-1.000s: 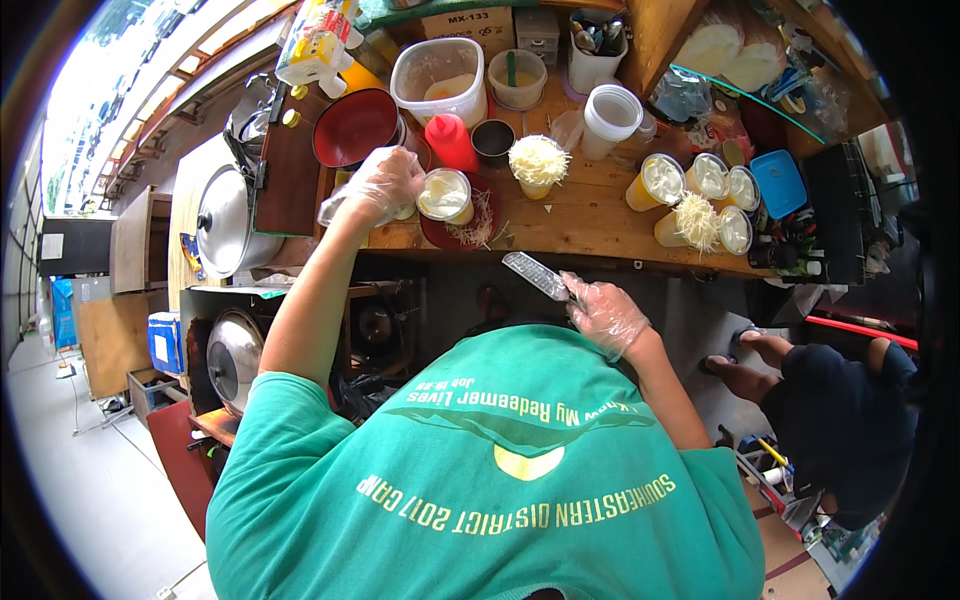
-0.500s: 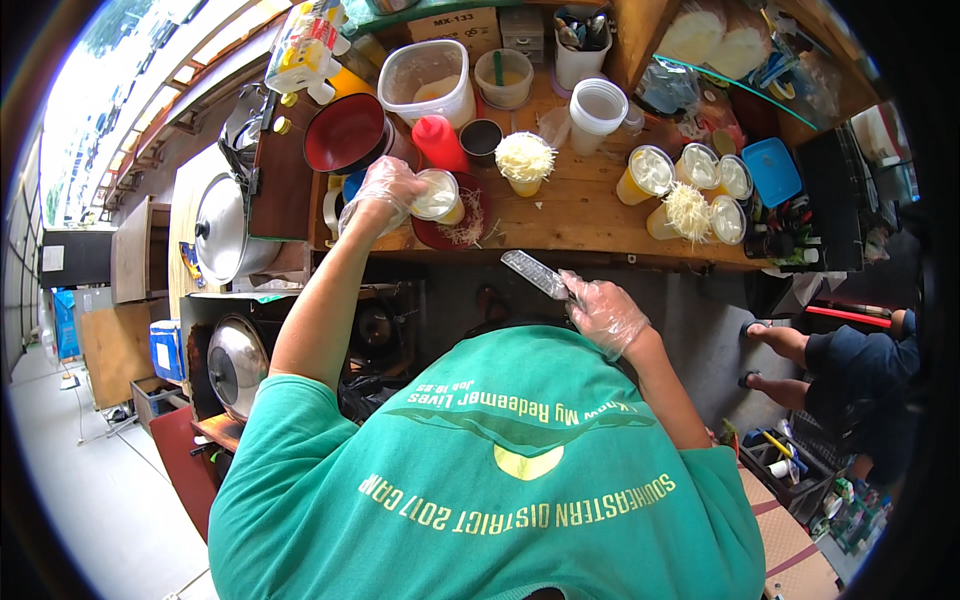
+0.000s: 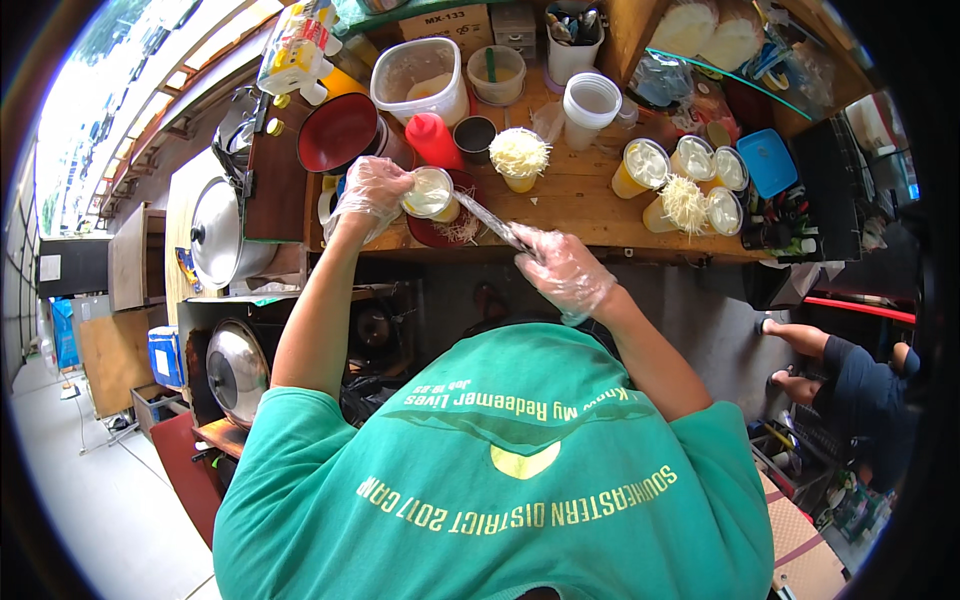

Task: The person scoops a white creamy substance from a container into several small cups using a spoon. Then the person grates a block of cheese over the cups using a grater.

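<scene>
My left hand [image 3: 372, 192], in a clear plastic glove, grips a clear plastic cup [image 3: 431, 194] with yellow contents and a white creamy top. The cup is over a dark red plate [image 3: 422, 232] strewn with pale shreds. My right hand [image 3: 566, 270], gloved too, is closed around a flat metal grater [image 3: 490, 222]. The grater slants away to the left, its far end at the cup's right side. Just right of the plate stands a cup heaped with pale shreds [image 3: 519, 155]. Several filled cups [image 3: 641, 167] stand farther right, one topped with shreds [image 3: 684, 204].
Behind my hands are a red squeeze bottle [image 3: 432, 140], a dark cup [image 3: 477, 139], a red bowl [image 3: 338, 133] and a clear tub [image 3: 420, 82]. Stacked empty cups [image 3: 591, 105] and a blue lid [image 3: 767, 163] sit on the wooden counter [image 3: 570, 225]. Another person's legs [image 3: 800, 342] show at right.
My right hand has moved left and up, bringing the grater from near the counter's front edge to the cup. My left hand and its cup have shifted only slightly.
</scene>
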A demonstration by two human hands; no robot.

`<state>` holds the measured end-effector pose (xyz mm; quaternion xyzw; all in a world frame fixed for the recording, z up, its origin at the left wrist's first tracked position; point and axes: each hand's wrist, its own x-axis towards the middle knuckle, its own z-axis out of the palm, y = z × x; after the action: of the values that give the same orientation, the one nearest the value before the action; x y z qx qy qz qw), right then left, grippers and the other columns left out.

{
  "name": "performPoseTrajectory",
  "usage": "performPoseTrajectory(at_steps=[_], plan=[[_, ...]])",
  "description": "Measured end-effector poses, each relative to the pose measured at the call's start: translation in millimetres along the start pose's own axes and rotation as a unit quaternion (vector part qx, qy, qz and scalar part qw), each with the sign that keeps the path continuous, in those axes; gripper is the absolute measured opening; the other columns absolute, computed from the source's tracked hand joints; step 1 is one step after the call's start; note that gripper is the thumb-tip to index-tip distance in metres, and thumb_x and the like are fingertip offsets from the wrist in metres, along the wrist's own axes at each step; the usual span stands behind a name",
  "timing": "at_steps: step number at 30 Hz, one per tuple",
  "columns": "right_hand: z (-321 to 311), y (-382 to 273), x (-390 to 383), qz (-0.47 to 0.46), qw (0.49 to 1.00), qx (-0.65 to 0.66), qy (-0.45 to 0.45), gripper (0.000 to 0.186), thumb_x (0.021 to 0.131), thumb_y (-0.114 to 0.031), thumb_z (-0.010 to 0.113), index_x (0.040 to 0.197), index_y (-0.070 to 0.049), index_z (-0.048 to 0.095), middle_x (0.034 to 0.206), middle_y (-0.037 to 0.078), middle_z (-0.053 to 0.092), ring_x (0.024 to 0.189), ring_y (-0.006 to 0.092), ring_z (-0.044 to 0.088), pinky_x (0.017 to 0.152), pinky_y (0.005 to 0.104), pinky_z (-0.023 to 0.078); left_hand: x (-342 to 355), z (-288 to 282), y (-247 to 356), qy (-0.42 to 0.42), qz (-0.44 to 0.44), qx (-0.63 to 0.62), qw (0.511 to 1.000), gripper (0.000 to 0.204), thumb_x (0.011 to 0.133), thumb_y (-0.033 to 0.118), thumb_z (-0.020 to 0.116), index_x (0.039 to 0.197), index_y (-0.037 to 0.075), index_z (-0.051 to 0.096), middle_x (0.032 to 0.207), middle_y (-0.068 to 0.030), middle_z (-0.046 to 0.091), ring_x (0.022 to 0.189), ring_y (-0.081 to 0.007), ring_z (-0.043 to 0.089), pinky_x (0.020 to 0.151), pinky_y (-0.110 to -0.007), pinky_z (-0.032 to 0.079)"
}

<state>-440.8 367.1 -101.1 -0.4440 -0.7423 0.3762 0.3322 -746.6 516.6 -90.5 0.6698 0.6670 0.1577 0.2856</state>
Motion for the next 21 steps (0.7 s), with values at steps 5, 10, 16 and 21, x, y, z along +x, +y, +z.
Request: performPoseTrajectory(at_steps=[5,10,16,21], plan=[[27.8,1.9,38.5,0.179,0.97,0.162,-0.042,0.028,0.096,-0.014,0.062,0.116,0.005,0.068,0.081,0.003,0.062,0.075,0.0087,0.048,0.071,0.0308,0.048,-4.5,-5.8,-5.5,-0.023,-0.053,-0.176,0.983,0.018,0.083,0.018,0.081,0.085,0.0,0.078,0.074,-0.0073,0.072,0.065,-0.0161,0.064,0.063,-0.032,0.052],[38.0,3.6,65.1,0.156,0.967,0.188,-0.072,0.02,0.094,-0.018,0.06,0.098,0.0,0.065,0.067,0.005,0.053,0.062,0.0144,0.047,0.058,0.0335,0.043,-6.6,-15.9,-9.6,-0.063,-0.137,-0.276,0.949,0.018,0.085,0.021,0.084,0.088,0.007,0.074,0.075,0.0001,0.066,0.058,-0.0066,0.053,0.053,-0.024,0.041],[44.2,-8.8,91.0,0.236,0.944,0.205,-0.108,0.032,0.089,-0.023,0.055,0.101,0.004,0.068,0.073,0.019,0.062,0.071,0.0315,0.06,0.073,0.0453,0.05,-9.9,-16.4,-0.1,-0.118,-0.153,-0.348,0.917,0.019,0.083,0.02,0.085,0.089,0.007,0.072,0.076,0.0003,0.067,0.057,-0.0056,0.052,0.052,-0.023,0.039],[48.7,-14.5,100.2,0.282,0.91,0.284,-0.105,0.025,0.094,-0.026,0.06,0.094,-0.002,0.069,0.067,0.004,0.055,0.055,0.0159,0.052,0.05,0.0354,0.045,-16.8,2.3,6.6,-0.091,-0.122,-0.362,0.92,0.02,0.087,0.018,0.083,0.096,0.002,0.075,0.081,-0.0038,0.072,0.059,-0.007,0.055,0.052,-0.023,0.04]])
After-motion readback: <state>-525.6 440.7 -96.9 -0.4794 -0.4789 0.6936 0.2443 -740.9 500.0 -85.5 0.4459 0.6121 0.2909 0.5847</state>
